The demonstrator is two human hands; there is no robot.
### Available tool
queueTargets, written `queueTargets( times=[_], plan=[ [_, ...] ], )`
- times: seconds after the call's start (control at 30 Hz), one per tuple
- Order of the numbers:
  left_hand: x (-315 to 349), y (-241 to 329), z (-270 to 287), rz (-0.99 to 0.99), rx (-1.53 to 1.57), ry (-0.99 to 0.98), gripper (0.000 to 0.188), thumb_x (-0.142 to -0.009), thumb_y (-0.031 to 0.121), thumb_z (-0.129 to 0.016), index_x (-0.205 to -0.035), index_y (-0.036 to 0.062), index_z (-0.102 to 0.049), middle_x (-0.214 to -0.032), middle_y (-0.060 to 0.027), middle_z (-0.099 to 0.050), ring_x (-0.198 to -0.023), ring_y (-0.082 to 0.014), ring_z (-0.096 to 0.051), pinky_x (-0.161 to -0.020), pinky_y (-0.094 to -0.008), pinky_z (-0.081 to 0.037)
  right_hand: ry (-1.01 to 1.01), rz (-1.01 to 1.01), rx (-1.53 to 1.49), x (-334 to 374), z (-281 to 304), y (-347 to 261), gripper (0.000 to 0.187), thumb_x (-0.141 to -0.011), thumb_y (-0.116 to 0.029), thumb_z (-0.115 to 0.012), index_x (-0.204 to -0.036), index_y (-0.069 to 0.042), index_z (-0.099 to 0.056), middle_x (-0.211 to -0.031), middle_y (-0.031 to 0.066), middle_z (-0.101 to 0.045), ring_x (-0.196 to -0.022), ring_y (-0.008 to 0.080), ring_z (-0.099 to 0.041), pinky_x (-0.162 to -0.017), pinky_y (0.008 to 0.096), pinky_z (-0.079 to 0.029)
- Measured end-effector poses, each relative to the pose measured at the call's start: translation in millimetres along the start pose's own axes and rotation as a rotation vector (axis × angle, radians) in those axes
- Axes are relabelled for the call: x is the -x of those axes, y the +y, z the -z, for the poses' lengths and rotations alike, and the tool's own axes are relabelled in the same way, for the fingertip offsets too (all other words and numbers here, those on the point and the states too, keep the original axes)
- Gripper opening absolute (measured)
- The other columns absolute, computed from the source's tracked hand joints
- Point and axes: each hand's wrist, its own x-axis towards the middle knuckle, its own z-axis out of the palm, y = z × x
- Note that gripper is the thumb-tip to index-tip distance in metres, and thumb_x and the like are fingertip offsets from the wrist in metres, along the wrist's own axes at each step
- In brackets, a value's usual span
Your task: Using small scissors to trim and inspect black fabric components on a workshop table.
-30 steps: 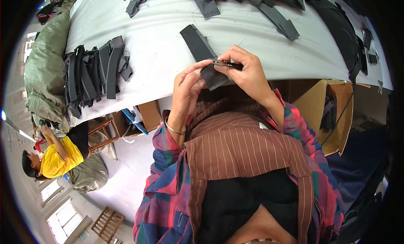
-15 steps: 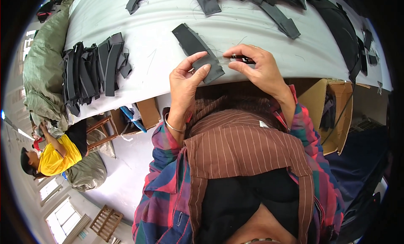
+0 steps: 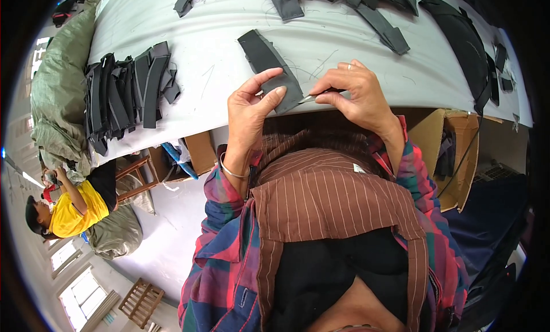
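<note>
Pale green woven sack (image 3: 60, 91) bulged along the left edge of the white-cloth-covered bench (image 3: 212, 51); person in a yellow top (image 3: 74, 209) was off the front-left corner. Next, a row of dark grey fabric strips (image 3: 120, 94) lay bunched side by side, front ends close to the front edge. White cloth stretched from that row to the left hand (image 3: 249, 106), so sideways room there.

Left hand gripped a long, flat, dark grey fabric strip (image 3: 266, 54) by its front end, thumb on top. Strip sat mid-bench at the front edge, slanting away leftward; can't tell if the front end was lifted. Right hand (image 3: 361, 94) was closed on a small dark tool with a slim silver tip (image 3: 309, 98), tip at the strip's right edge, contact unclear. Behind the hand, more loose dark grey strips (image 3: 381, 31), well apart from it.

Open brown cardboard box (image 3: 415, 140) stood under the front edge, right of the hands. Large curved black fabric piece (image 3: 452, 46) lay toward the right edge, with white cloth between it and the right hand.
</note>
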Motion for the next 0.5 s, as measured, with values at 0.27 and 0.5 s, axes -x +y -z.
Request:
queueTargets(
  times=[0.27,0.5],
  plan=[
    [-0.1,5.6,-5.3,-0.059,-0.042,0.013,0.033,-0.08,0.0,-0.067,-0.113,-0.0008,-0.062,-0.086,-0.0014,-0.063,-0.069,-0.002,-0.052,-0.06,-0.0164,-0.043,0.079,-0.028,-0.055,-5.6,-11.7,-11.8,0.014,-0.073,-0.02,-0.072,-0.081,-0.012,-0.065,-0.072,-0.0023,-0.064,-0.065,0.0174,-0.055,-0.065,0.0298,-0.037],
    [0.8,3.9,-2.9,-0.059,-0.048,0.002,0.032,-0.081,0.0,-0.067,-0.112,-0.0009,-0.062,-0.086,-0.0015,-0.064,-0.068,-0.002,-0.053,-0.06,-0.0161,-0.044,0.045,0.039,0.045,-5.3,-14.1,-10.8,0.013,-0.073,-0.02,-0.072,-0.08,-0.012,-0.064,-0.071,-0.0018,-0.062,-0.063,0.0179,-0.054,-0.063,0.0297,-0.036]
  ],
)
